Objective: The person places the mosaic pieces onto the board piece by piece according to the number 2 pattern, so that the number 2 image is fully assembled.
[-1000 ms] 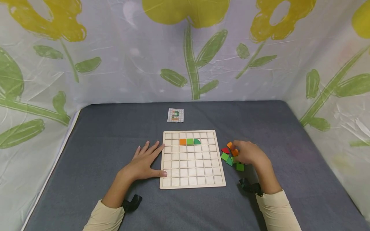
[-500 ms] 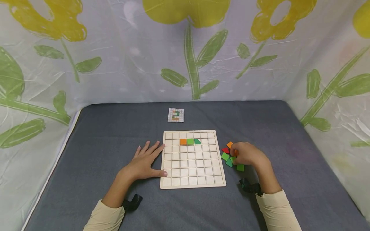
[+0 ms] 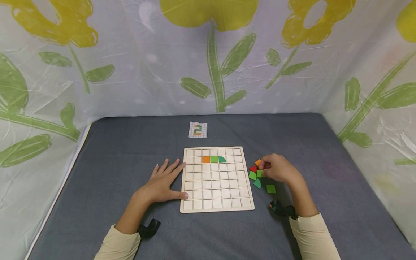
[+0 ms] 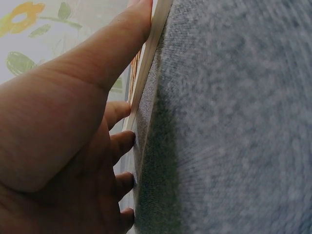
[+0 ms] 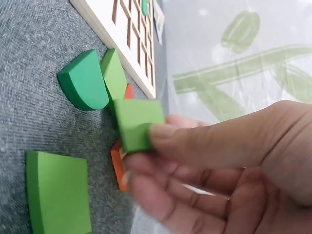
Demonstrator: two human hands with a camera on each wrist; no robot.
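Note:
My right hand pinches a light green square tile between thumb and fingers, over the loose pieces beside the board. Around it lie a dark green quarter-circle, a second light green tile, a green square, a red piece and an orange piece. Spread flat, my left hand rests at the left edge of the wooden grid board, thumb and a fingertip touching its rim. An orange square, a green square and a green quarter-circle sit in one upper row.
Behind the board lies a small pattern card with a coloured figure on a grid. Dark grey cloth covers the table. A flower-printed curtain surrounds the back and sides.
The right hand has lifted slightly and now holds the light green tile. Loose pieces near its fingers have shifted a little, and an orange one is hidden behind the hand. My left hand stays put.

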